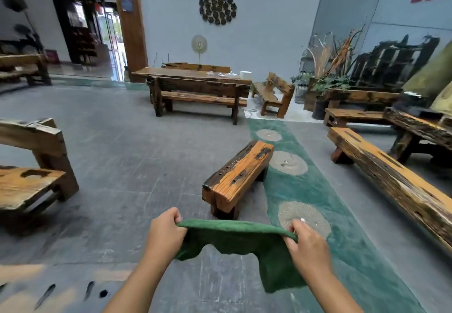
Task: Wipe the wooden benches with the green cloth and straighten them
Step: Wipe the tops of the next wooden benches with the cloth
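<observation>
**Green cloth held taut between both hands, short bench ahead**

Left hand (pixel 164 235) is pinching the left top corner of the green cloth (pixel 241 244), fingers closed on the fabric edge. Right hand (pixel 308 249) is gripping the right top corner, fingers curled shut around it. Cloth is hanging in the air between them, top edge stretched roughly level, right side draping lower than the left.

Short wooden bench (pixel 238 175) is standing on the grey floor (pixel 127 156) just beyond the cloth, angled, its far end sitting at the edge of the green runner rug (pixel 303 190). Long wooden bench (pixel 396 180) is lying to the right, well apart from the short one, across the rug. Backed bench (pixel 31 168) is showing at the left edge. More benches and a table are sitting along the far wall
</observation>
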A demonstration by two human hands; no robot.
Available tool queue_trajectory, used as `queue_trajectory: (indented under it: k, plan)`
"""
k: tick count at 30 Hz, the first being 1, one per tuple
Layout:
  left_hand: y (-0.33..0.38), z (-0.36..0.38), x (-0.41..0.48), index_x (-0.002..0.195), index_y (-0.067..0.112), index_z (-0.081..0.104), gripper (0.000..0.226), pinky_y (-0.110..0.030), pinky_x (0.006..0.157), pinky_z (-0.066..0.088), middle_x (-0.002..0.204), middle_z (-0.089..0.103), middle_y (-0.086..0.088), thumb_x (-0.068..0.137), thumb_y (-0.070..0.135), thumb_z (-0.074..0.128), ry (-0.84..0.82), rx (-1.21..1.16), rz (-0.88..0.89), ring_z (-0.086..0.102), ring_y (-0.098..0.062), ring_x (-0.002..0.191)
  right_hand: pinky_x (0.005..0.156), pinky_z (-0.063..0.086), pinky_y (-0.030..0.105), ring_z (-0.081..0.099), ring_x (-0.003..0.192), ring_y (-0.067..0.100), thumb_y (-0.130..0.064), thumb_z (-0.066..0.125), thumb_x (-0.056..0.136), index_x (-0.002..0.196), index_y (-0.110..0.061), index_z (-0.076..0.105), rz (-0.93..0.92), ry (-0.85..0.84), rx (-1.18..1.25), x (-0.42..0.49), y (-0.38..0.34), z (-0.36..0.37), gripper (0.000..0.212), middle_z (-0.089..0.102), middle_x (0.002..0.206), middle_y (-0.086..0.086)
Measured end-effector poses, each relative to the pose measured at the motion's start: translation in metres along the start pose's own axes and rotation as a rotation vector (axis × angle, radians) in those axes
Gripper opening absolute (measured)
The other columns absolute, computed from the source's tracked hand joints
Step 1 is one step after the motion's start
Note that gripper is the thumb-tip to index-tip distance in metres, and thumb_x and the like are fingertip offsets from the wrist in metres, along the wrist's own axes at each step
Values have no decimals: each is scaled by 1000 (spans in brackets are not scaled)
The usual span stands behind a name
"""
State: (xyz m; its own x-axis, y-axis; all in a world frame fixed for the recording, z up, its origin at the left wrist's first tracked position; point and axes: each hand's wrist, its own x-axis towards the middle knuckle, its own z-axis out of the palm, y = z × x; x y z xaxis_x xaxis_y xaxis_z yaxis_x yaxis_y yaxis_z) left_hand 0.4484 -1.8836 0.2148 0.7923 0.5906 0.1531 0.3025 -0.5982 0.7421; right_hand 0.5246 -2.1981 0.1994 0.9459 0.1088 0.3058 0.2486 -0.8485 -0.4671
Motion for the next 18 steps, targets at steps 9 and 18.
queue_trajectory:
  k: [9, 18]
  plan:
    - [13, 81, 186, 62, 17, 30, 34, -35, 51, 22, 56, 36, -3, 71, -1, 58, -18, 147, 49, 31, -19, 54, 54, 33, 30, 47, 68, 18, -23, 76, 82, 72, -25, 52, -48, 30, 50, 194, 18, 84, 26, 44, 79, -7]
    - [24, 146, 351, 62, 18, 29, 38, -34, 50, 22, 54, 38, -3, 71, 1, 62, -44, 263, 17, 34, -20, 52, 48, 23, 28, 43, 61, 15, -28, 78, 77, 63, -29, 30, -15, -71, 100, 378, 32, 160, 50, 41, 68, -7]
